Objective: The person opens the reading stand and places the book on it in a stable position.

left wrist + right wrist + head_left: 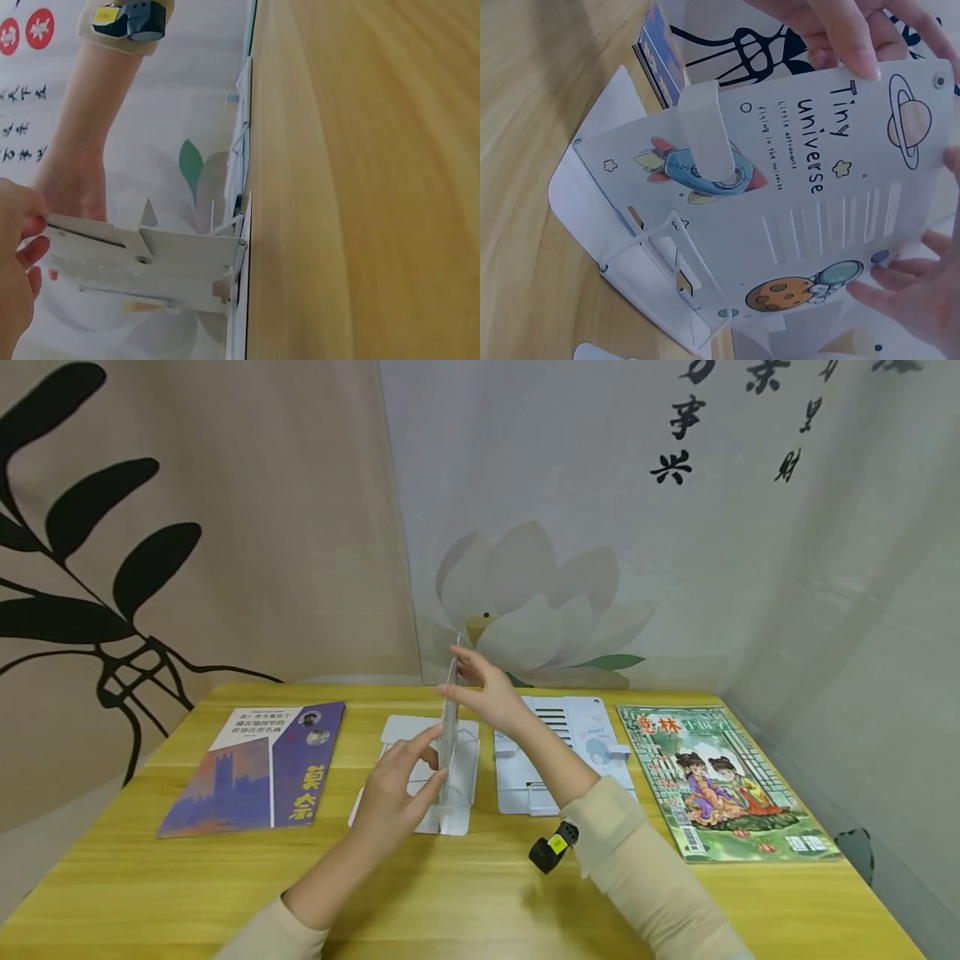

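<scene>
A white metal book stand has its back panel (448, 735) raised upright over its flat base plate (459, 822). The panel's printed face (795, 165) shows "Tiny universe", a rocket and an astronaut. My left hand (397, 781) pinches the panel's near edge between thumb and fingers. At the far upper part, my right hand (491, 693) holds the other edge. In the left wrist view the panel (180, 262) appears nearly edge-on, with a bent page clip (139, 229) standing out from it. A wire support (705, 262) joins panel and base.
A second white book stand (592, 718) lies flat to the right. A purple book (307, 777) lies at the left of the wooden table (247, 902), and a green illustrated magazine (727, 785) at the right. A patterned curtain (300, 527) hangs behind.
</scene>
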The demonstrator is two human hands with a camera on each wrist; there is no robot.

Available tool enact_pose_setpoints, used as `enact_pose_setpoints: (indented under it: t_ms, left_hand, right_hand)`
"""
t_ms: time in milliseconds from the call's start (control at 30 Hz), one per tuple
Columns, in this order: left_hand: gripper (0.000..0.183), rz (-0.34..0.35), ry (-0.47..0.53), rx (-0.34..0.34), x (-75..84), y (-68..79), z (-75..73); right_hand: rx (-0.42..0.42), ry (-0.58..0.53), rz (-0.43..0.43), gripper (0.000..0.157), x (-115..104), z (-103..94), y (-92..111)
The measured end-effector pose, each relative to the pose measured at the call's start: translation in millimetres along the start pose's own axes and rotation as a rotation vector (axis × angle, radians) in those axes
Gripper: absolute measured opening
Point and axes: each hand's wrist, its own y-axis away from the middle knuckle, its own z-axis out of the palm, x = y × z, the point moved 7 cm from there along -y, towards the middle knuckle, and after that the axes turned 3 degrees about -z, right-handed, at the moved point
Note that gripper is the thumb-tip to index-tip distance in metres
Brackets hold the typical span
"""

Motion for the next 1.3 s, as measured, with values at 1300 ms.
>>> enact_pose_setpoints:
  t_ms: [1300]
  left_hand:
    - [0.025, -0.505, 0.017, -0.414, -145.9, 56.8, 7.9]
  right_hand:
    - [-0.109, -0.327, -0.05, 0.065, 24.5, -0.9, -5.5]
